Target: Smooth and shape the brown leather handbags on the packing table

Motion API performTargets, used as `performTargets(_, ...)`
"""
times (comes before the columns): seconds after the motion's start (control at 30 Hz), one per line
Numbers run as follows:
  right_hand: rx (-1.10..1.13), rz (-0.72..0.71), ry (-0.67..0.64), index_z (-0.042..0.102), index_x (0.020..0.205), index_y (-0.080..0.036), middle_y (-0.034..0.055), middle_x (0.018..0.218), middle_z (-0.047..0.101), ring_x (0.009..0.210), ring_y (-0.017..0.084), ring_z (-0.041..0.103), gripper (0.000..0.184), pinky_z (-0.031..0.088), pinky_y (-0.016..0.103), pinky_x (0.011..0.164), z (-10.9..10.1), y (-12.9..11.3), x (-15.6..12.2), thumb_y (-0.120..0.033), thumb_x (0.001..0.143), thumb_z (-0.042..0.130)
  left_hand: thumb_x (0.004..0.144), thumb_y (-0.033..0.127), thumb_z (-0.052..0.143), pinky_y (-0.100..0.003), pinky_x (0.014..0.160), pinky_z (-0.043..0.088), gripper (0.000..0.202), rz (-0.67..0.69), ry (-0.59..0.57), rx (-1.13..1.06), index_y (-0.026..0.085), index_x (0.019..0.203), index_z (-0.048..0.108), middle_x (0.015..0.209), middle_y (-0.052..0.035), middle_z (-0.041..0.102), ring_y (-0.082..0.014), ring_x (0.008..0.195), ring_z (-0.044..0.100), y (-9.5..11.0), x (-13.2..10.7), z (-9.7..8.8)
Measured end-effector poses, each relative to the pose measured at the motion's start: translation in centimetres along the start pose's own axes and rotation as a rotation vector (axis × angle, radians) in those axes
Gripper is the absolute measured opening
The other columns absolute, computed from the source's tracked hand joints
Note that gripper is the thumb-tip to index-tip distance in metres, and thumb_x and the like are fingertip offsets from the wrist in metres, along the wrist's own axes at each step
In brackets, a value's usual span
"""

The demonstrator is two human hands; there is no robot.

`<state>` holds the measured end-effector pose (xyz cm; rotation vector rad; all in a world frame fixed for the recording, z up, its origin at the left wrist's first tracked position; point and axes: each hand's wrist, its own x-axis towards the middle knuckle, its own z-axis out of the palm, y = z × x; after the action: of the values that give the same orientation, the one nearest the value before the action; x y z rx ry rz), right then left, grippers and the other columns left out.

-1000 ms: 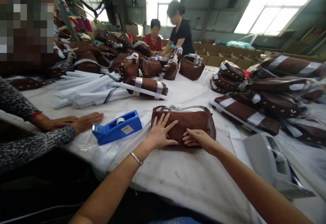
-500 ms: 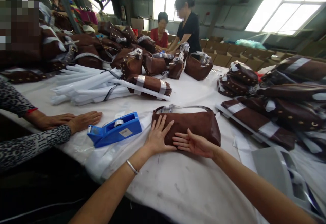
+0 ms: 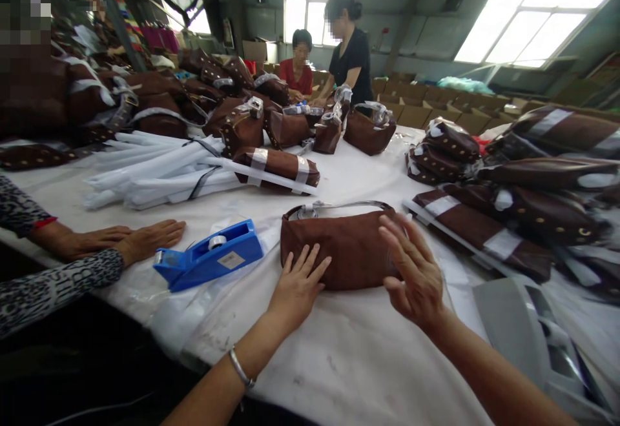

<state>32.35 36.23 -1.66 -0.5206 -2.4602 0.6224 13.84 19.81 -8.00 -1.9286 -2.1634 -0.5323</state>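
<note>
A brown handbag (image 3: 346, 242) lies on the white-covered table in front of me, its strap wrapped in clear plastic along the far side. Flat on the bag's lower left front rests my left hand (image 3: 298, 284), fingers spread, a silver bangle on the wrist. At the bag's right end my right hand (image 3: 414, 271) is raised with fingers apart, holding nothing; its fingertips are blurred. Whether it touches the bag I cannot tell. A blue tape dispenser (image 3: 210, 255) sits left of the bag.
Another person's hands (image 3: 150, 239) rest on the table at left. Bundled white strips (image 3: 155, 168) and a taped bag (image 3: 278, 169) lie beyond. More brown bags (image 3: 508, 219) are piled at right, near a grey dispenser (image 3: 513, 329). Two people stand or sit at the back.
My right hand has moved right and up, from the bag's lower middle to its right end. My left hand has slid lower on the bag's front. The view has shifted slightly.
</note>
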Motion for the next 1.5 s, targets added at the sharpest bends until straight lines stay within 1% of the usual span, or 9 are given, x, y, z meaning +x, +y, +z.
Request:
performTargets(0.13,-0.527,-0.130,0.051,0.005,0.160,-0.017,0.0152,0.165,0.011,0.150,0.038,0.015,0.079,0.020,0.065,0.119,1.1,3.2,0.3,-0.049,0.100,0.044,0.094,0.028,0.058,-0.062,0.114,0.037,0.063,0.001,-0.036,-0.019,0.031,0.152,0.034,0.164,-0.0078,0.026,-0.0335,0.148,0.031,0.2,0.2,-0.6)
performTargets(0.37,-0.569,-0.289,-0.018,0.000,0.160,-0.015,0.0175,0.165,0.011,0.151,0.038,0.010,0.088,0.016,0.064,0.120,3.2,3.0,0.6,-0.058,0.098,0.046,0.093,0.026,0.058,-0.061,0.116,0.036,0.062,0.005,-0.088,-0.061,0.031,0.151,0.035,0.164,-0.0069,0.026,-0.0316,0.150,0.027,-0.4,0.4,-0.7)
performTargets(0.7,-0.577,-0.423,-0.158,0.007,0.160,-0.015,0.0117,0.164,0.017,0.152,0.029,0.012,0.072,0.022,0.054,0.122,5.7,1.6,2.8,-0.040,0.103,0.043,0.094,0.023,0.057,-0.051,0.119,0.037,0.052,0.058,-0.062,-0.109,0.020,0.145,0.043,0.159,-0.0086,0.038,-0.0250,0.147,0.035,-1.6,-0.2,-0.5)
performTargets(1.03,-0.461,-0.471,-0.230,0.020,0.158,-0.015,0.0111,0.163,0.022,0.152,0.029,0.013,0.064,0.023,0.057,0.122,8.9,-0.2,3.9,-0.035,0.103,0.044,0.094,0.018,0.056,-0.052,0.114,0.044,0.052,-0.156,0.140,-0.065,0.025,0.145,0.047,0.155,-0.0098,0.045,-0.0272,0.144,0.041,0.0,-2.6,1.3)
performTargets(1.17,-0.293,-0.470,-0.219,0.039,0.151,-0.021,0.0087,0.154,0.044,0.147,0.027,0.031,0.049,0.032,0.056,0.119,6.6,0.2,2.8,-0.024,0.102,0.043,0.093,0.020,0.057,-0.052,0.114,0.044,0.053,-0.159,0.125,-0.092,0.024,0.145,0.045,0.154,-0.0102,0.046,-0.0270,0.141,0.044,-0.3,-2.1,0.4)
performTargets(1.27,-0.125,-0.165,0.132,0.060,0.131,-0.025,0.0091,0.130,0.065,0.126,0.027,0.058,0.032,0.043,0.053,0.113,3.1,1.2,-1.4,-0.029,0.101,0.050,0.089,0.026,0.065,-0.054,0.115,0.042,0.059,-0.181,0.076,-0.116,0.023,0.145,0.046,0.153,-0.0123,0.046,-0.0299,0.141,0.045,-0.1,-1.5,-0.4)
performTargets(1.37,0.180,0.513,0.458,0.063,0.115,-0.021,0.0130,0.112,0.069,0.102,0.030,0.070,0.036,0.055,0.055,0.098,1.1,1.9,-5.7,-0.051,0.094,0.061,0.083,0.021,0.071,-0.056,0.114,0.041,0.064,-0.237,-0.006,-0.085,0.019,0.143,0.049,0.150,-0.0165,0.050,-0.0344,0.137,0.049,0.2,-0.5,-0.9)
performTargets(1.43,0.575,0.840,0.455,0.060,0.115,-0.019,0.0149,0.118,0.067,0.103,0.030,0.070,0.047,0.058,0.051,0.096,1.1,2.1,-6.8,-0.058,0.090,0.064,0.083,0.012,0.066,-0.057,0.112,0.042,0.062,-0.269,-0.047,-0.079,0.018,0.143,0.049,0.148,-0.0184,0.052,-0.0353,0.134,0.052,0.3,0.2,-1.0)
performTargets(1.5,0.956,0.943,0.357,0.060,0.116,-0.019,0.0147,0.127,0.063,0.112,0.027,0.067,0.048,0.056,0.044,0.101,1.7,2.2,-6.0,-0.057,0.088,0.067,0.086,0.004,0.055,-0.056,0.110,0.044,0.058,-0.277,-0.062,-0.107,0.019,0.142,0.052,0.146,-0.0183,0.053,-0.0345,0.132,0.055,0.2,0.8,-1.0)
